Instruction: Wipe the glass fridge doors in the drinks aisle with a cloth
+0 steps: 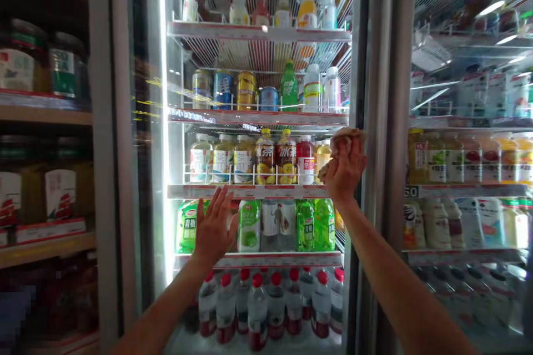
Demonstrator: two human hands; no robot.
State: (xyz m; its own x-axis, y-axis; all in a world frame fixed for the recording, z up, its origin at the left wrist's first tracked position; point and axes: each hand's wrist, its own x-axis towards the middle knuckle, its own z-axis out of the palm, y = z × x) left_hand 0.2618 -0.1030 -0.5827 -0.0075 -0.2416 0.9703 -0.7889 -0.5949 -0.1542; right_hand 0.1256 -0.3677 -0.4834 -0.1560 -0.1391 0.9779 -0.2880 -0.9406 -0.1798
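Observation:
My right hand (346, 171) is raised at the right side of the lit drinks fridge, fingers closed over a crumpled beige cloth (347, 134). It presses the cloth toward the glass door near the door's right frame (358, 83). My left hand (215, 227) is held up with fingers stretched out, in front of the shelf of green bottles (306, 224); whether its palm touches the glass I cannot tell. Behind the glass, between the hands, stand iced tea bottles with yellow caps (265, 158).
Higher shelves hold cans (246, 90) and juice bottles (307, 10). Red-capped water bottles (257, 310) fill the fridge bottom. A second glass-fronted fridge (470, 191) adjoins on the right beyond a metal post (389, 122). Wooden shelves (45, 115) with large jars (65, 64) stand left.

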